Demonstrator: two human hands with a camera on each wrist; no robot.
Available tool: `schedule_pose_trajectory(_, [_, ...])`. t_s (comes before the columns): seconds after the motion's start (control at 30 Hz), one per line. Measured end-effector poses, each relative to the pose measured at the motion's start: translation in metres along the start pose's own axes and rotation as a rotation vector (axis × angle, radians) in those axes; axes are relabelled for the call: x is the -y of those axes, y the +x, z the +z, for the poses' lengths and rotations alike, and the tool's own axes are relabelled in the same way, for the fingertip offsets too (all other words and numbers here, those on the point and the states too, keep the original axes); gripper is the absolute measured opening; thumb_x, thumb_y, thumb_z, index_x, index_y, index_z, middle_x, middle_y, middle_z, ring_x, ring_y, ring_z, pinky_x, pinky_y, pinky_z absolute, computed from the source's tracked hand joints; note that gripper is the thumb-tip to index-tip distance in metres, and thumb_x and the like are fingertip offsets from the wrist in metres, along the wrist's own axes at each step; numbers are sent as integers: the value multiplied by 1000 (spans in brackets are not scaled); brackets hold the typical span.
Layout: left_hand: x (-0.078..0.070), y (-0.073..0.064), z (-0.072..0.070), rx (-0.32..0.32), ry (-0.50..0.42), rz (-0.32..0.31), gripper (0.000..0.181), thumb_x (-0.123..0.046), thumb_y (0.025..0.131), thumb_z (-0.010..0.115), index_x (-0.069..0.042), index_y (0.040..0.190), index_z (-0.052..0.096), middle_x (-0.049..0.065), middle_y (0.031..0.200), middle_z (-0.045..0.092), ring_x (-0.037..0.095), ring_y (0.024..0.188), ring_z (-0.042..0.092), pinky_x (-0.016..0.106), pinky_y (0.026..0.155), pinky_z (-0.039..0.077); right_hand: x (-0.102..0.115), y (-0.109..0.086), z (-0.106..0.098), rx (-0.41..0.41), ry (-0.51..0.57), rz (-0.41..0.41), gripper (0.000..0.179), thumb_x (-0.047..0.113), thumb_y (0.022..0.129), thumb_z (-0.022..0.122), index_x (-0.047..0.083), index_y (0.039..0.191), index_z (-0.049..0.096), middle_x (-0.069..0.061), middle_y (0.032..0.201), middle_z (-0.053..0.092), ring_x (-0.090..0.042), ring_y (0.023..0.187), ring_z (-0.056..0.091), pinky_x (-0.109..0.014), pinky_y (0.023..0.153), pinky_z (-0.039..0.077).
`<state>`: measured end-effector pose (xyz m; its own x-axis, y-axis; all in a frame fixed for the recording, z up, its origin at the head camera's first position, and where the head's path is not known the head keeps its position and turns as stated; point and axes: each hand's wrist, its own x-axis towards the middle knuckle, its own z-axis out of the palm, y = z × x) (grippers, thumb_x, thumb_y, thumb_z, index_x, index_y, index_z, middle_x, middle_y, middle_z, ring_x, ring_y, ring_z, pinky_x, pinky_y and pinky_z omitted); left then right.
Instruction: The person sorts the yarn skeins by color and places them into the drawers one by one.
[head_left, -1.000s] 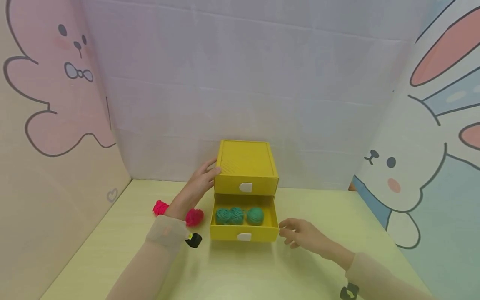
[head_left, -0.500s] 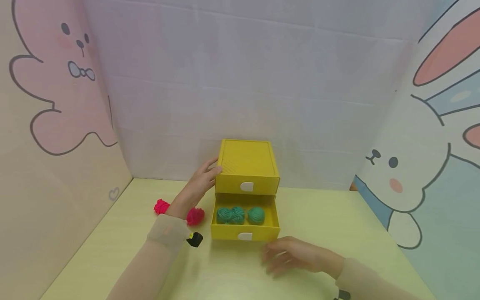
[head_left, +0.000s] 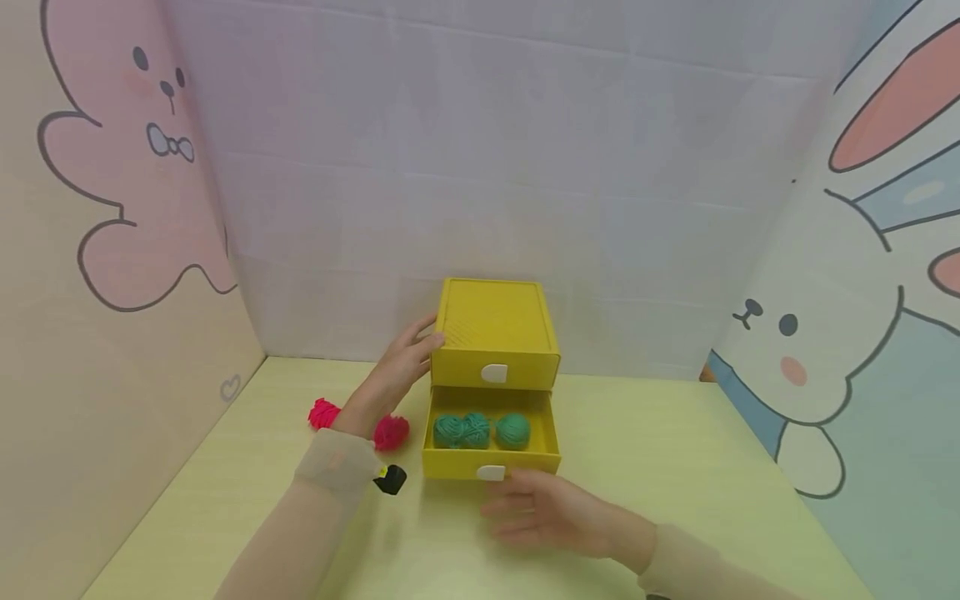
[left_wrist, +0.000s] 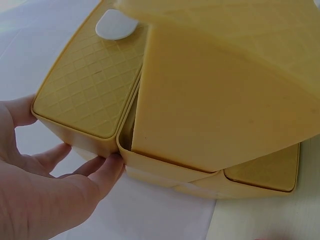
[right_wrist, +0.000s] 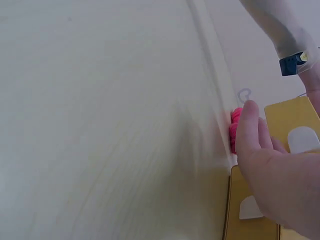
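Since a moment ago, the right hand (head_left: 551, 512) has slid left, and now it sits in front of the pulled-out bottom drawer (head_left: 491, 461), fingers flat and holding nothing. Three green yarn balls (head_left: 480, 430) lie inside that drawer. Two pink yarn balls (head_left: 391, 432) lie on the table (head_left: 675, 450) to the left. Farther back, the left hand (head_left: 396, 372) rests straight fingers on the side of the yellow box (head_left: 495, 333).
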<state>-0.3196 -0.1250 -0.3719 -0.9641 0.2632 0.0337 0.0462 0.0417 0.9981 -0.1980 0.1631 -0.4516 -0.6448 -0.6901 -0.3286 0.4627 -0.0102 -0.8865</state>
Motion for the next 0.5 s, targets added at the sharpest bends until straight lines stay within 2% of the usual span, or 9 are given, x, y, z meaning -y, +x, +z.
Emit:
schedule_pose_trajectory(0.2, [1,0,0,7,1,-2,65,-42,112,53,-26,169,26,6,167,36,30,156,35,55,130,26,-4,9,16,-93,113,-34,68,47,112,47,-3,158,41,-28,155,51,-46,134,59,-49,115,50])
schedule_pose_trajectory(0.5, [1,0,-1,8,-9,-3,65,-39,113,52,-25,170,25,11,164,41,31,155,37,54,131,24,-6,18,23,-169,170,-39,69,49,110,52,-3,154,48,-26,151,56,-43,133,61,-46,113,53])
